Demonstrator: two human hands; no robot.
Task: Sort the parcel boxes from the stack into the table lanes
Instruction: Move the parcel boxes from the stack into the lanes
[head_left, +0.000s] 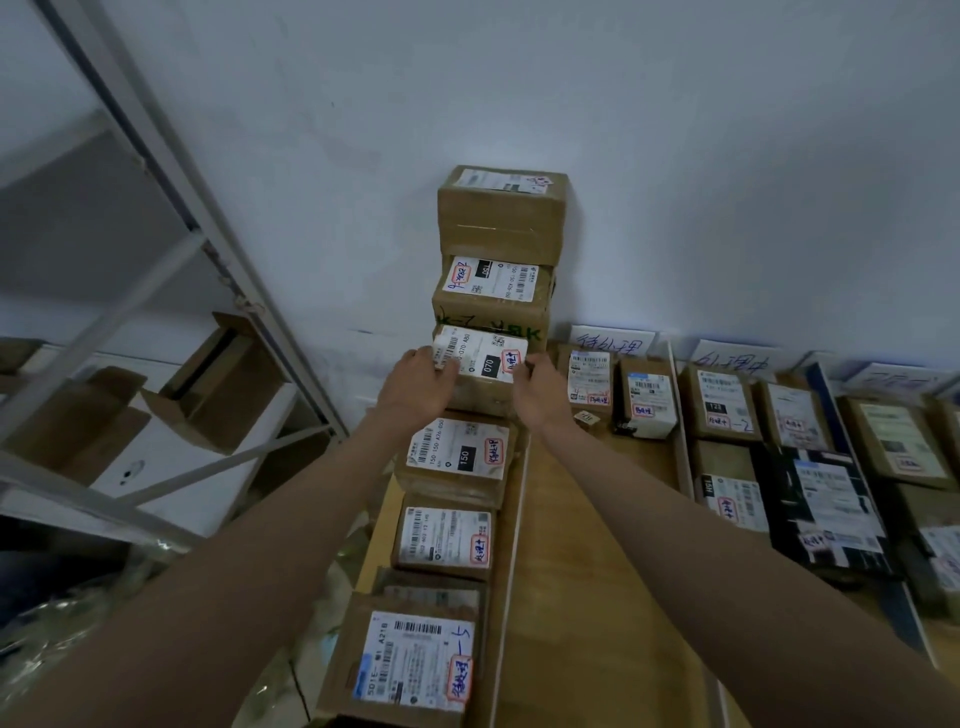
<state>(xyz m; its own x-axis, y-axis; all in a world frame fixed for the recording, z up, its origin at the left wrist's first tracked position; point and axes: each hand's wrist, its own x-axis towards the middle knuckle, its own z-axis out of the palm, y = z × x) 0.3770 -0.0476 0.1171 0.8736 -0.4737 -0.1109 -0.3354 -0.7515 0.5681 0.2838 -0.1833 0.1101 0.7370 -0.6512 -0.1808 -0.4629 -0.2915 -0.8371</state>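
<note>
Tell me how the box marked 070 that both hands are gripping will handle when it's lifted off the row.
The box looks like stiff taped cardboard, so it should probably keep its shape between the left hand and right hand. It seems small enough to be fairly light, though its contents are hidden. Its flat sides shouldn't roll; the glossy label may be slightly slippery.

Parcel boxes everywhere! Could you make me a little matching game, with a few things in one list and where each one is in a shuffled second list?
Things:
1. box marked 070
2. box marked 150
3. black parcel
4. open empty box

Places:
A. on the shelf rack at the left
B. gripped between the left hand and right hand
C. in a table lane at the right
D. in the row just below the hands

Pairs: 1-B, 2-D, 3-C, 4-A
</note>
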